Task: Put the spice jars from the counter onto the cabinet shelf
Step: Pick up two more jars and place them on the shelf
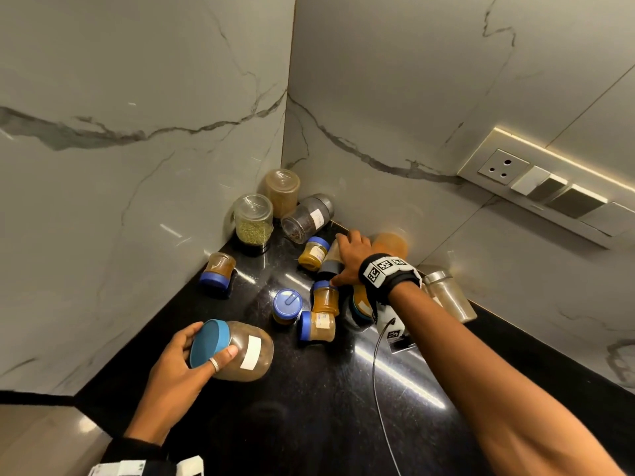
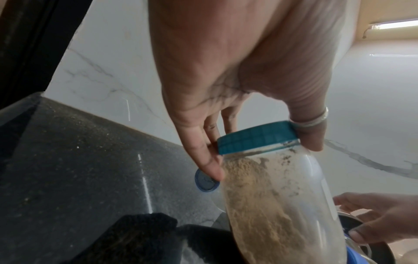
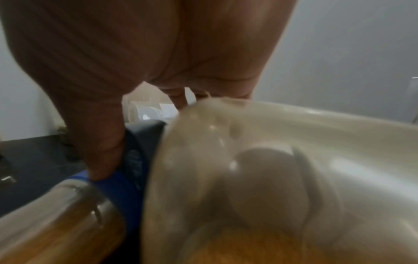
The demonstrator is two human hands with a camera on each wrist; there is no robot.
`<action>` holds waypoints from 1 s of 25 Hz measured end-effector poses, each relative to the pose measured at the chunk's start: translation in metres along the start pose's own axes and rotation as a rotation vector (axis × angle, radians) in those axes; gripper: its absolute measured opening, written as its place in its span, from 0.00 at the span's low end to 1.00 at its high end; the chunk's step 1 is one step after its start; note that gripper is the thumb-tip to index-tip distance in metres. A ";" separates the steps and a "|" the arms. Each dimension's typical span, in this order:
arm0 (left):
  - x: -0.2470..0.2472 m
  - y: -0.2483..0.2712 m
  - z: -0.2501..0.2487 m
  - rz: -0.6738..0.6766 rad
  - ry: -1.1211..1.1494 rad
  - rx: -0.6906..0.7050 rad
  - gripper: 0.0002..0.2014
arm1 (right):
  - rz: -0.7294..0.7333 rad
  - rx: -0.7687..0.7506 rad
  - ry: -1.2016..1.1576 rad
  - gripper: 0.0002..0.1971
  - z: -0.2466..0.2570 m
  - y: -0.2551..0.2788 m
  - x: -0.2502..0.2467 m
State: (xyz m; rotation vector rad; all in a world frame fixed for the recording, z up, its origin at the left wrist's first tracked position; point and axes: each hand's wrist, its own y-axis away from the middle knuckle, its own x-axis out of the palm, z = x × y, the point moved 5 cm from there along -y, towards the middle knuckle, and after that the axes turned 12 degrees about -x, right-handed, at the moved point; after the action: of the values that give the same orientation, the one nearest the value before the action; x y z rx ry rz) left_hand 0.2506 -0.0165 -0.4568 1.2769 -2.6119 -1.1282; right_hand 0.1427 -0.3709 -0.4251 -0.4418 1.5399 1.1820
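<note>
My left hand (image 1: 214, 340) grips a big clear jar (image 1: 245, 352) by its teal lid, low at the front left of the black counter (image 1: 309, 417). The jar holds beige powder and has a white label. In the left wrist view that hand (image 2: 264, 157) has its thumb and fingers round the lid (image 2: 255, 137). My right hand (image 1: 343, 259) reaches toward the corner. It grips a jar of orange powder (image 1: 391, 243) that lies on its side, near its dark lid (image 3: 140, 151). Several small blue-lidded spice jars (image 1: 316, 326) stand or lie between my hands. The cabinet shelf is not in view.
In the corner stand a clear jar of green seeds (image 1: 253, 219) and a tan jar (image 1: 282, 192); a steel-lidded jar (image 1: 307, 218) lies beside them. Another steel-lidded jar (image 1: 450, 295) leans by the right wall. A socket panel (image 1: 549, 190) is on that wall.
</note>
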 end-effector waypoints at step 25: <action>-0.042 0.081 -0.100 0.041 -0.083 0.498 0.34 | -1.098 -0.225 -0.527 0.59 0.074 0.243 -0.035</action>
State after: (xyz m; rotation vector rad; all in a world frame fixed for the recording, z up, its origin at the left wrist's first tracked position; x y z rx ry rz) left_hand 0.2550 -0.0142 -0.3211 1.2479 -3.0883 -0.5462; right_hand 0.0021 -0.2129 -0.2795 -0.8872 0.5195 0.5077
